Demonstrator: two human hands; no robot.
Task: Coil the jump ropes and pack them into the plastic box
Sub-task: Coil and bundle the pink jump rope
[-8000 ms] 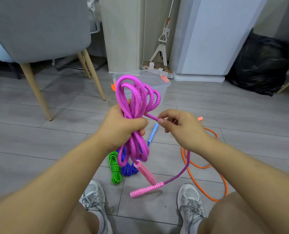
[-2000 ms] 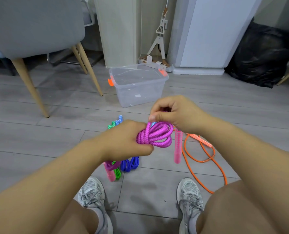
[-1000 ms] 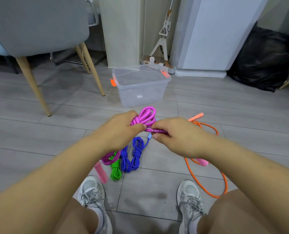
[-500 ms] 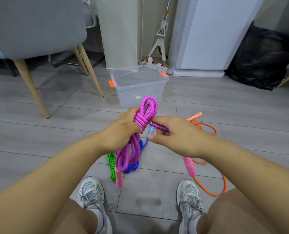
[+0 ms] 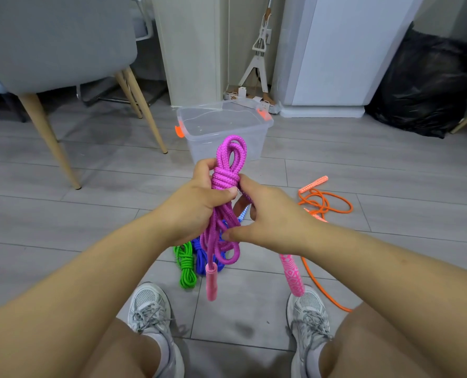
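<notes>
While the left hand (image 5: 196, 205) clamps the coiled magenta jump rope (image 5: 225, 181) upright at its wrapped waist, the right hand (image 5: 265, 214) pinches the strand just beside the wraps. Two pink handles (image 5: 211, 282) hang below the hands. On the floor (image 5: 90, 214) lie green (image 5: 186, 264), blue (image 5: 199, 252) and orange (image 5: 325, 203) ropes; beyond stands the open plastic box (image 5: 224, 132).
</notes>
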